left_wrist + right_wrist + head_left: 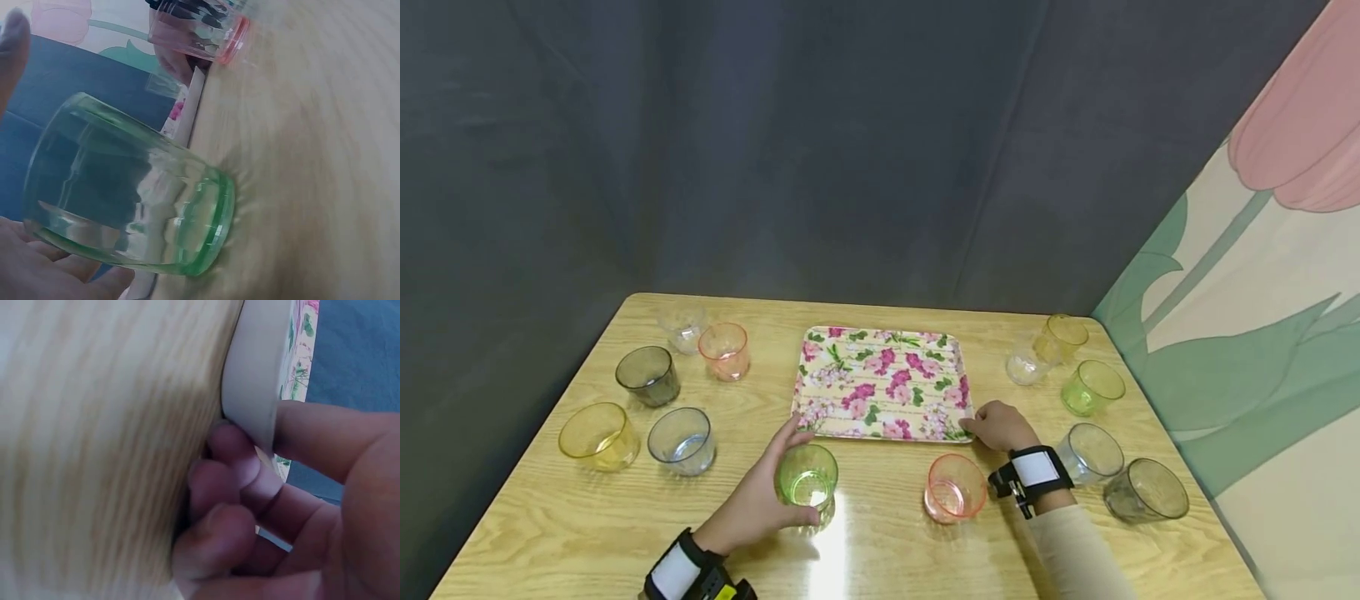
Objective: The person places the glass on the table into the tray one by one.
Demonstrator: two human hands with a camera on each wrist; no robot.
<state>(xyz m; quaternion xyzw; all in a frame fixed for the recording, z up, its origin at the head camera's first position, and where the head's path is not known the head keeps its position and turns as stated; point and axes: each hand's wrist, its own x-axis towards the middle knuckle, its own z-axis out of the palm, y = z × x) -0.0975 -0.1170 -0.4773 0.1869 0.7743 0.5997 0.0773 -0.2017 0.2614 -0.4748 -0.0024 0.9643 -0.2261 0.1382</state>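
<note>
My left hand (758,502) stands spread around the green glass (807,477), its thumb clear of the wall. The glass is on the table (737,417), near the floral tray (880,383). My right hand (1002,427) pinches the tray's near-right corner: thumb above, fingers (215,540) curled beneath.

Twelve tumblers (955,490), one floral tray (880,383), two hands (758,500) (1000,425), two wristbands (1033,468) (677,572), one wooden table (550,533)
Two tumblers are yellow, two green, two pink, two grey, four clear; five stand toward the table's left edge, five toward its right, two between.
</note>
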